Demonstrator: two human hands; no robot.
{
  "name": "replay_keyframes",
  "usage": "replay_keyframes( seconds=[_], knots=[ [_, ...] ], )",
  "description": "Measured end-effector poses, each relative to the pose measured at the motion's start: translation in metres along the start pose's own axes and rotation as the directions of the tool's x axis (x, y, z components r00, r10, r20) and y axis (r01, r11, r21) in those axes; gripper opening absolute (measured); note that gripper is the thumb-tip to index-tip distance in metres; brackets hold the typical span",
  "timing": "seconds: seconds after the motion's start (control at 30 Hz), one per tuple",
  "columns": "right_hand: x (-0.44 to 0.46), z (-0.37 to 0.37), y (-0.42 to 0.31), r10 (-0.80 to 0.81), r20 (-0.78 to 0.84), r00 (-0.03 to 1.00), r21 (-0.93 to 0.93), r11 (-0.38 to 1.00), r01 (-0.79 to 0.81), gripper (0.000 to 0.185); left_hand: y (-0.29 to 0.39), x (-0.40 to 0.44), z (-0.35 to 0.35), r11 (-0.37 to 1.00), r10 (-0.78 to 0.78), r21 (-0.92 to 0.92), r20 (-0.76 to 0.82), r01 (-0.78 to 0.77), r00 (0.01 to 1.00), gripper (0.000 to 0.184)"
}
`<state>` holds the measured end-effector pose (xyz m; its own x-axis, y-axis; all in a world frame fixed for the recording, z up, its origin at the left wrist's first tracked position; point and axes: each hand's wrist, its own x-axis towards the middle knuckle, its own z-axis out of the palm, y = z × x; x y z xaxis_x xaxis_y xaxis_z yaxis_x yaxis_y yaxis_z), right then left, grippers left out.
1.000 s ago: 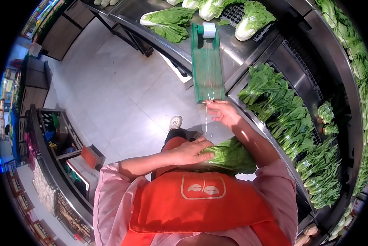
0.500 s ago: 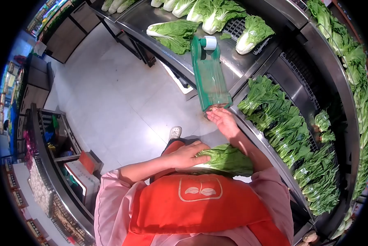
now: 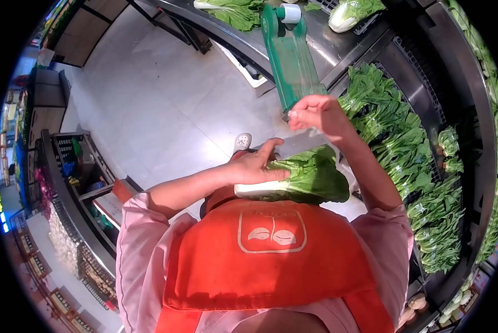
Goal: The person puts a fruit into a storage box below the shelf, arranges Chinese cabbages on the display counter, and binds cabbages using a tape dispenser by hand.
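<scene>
A napa cabbage (image 3: pixel 315 172) lies on its side across my front, just above the orange apron, its white stem end to the left. My left hand (image 3: pixel 255 166) holds it from above, with thumb and fingers apart over the stem end. Beyond it, my right hand (image 3: pixel 321 117) is closed in a pinch at the near end of a green tape dispenser (image 3: pixel 293 61). A thin, clear strip that looks like tape shows by the right fingers; its exact run is hard to see. The dispenser carries a white roll (image 3: pixel 291 13) at its far end.
A metal counter (image 3: pixel 329 47) holds more napa cabbages (image 3: pixel 351 14). Leafy green bunches (image 3: pixel 404 144) with shiny clear bands fill the display at right. Crates (image 3: pixel 88 166) stand at left. Below is a grey tiled floor (image 3: pixel 160 94).
My right hand has moved up and closer from the dispenser's end, its fingers now pinched. The left hand and napa cabbage have shifted slightly upward in view. The whole view has tilted down.
</scene>
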<state>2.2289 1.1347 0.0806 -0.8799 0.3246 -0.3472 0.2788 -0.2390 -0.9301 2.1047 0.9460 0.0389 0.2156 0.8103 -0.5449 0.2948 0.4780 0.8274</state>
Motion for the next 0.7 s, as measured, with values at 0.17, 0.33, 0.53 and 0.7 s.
replay_keyframes(
  seconds=[0.17,0.33,0.53,0.7],
  knots=[
    [-0.037,0.04,-0.013,-0.084,0.02,0.996,-0.213,0.973,0.087,0.011,-0.005,0.007,-0.001,1.0,0.002,-0.03,0.102,0.001,0.995,0.074],
    [-0.076,0.061,-0.005,-0.354,0.105,0.929,-0.387,0.846,0.366,0.011,-0.014,0.005,0.0,0.955,0.091,-0.295,0.165,-0.039,0.982,0.066],
    [-0.093,0.066,0.043,-0.651,0.262,0.713,-0.563,0.497,0.661,0.017,-0.02,0.004,-0.001,0.9,-0.008,-0.425,0.197,0.092,0.98,0.06],
    [-0.102,0.065,0.046,-0.663,0.422,0.618,-0.666,0.235,0.708,0.016,-0.006,-0.001,0.0,0.675,-0.028,-0.701,0.29,0.232,0.957,0.064]
  ],
)
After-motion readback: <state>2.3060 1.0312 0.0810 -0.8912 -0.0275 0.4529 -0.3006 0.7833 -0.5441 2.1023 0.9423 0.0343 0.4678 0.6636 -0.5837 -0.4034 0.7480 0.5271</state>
